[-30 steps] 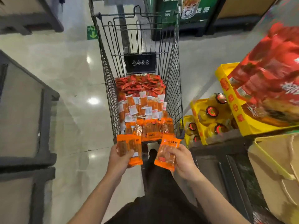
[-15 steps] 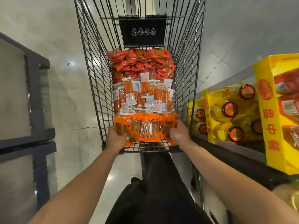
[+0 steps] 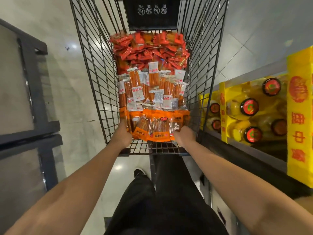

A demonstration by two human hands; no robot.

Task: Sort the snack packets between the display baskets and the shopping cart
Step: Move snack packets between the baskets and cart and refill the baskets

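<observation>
Black wire walls of the shopping cart (image 3: 94, 68) rise on both sides, with a dark plastic panel (image 3: 151, 12) carrying four white icons at the far end. Yellow cartons (image 3: 224, 106) of bottles with red-and-black caps (image 3: 249, 107) stand on a low shelf just beside the cart's right wall, and a dark metal rack (image 3: 33, 92) stands to its left across pale glossy floor tiles. Black trousers and one shoe show below the cart's near edge.

Inside the cart the snack packets lie in three bands — red packets (image 3: 149, 50) at the far end, clear packets with white labels (image 3: 150, 89) in the middle, orange packets (image 3: 152, 126) nearest the person.

Both arms reach over the near rim into the orange band. The left hand (image 3: 124, 133) rests against the left end of that band, fingers buried among the packets, so whether they grip anything cannot be told. The right hand (image 3: 184, 135) lies at the right end, its fingers likewise hidden behind the packets — their curl cannot be told either.
</observation>
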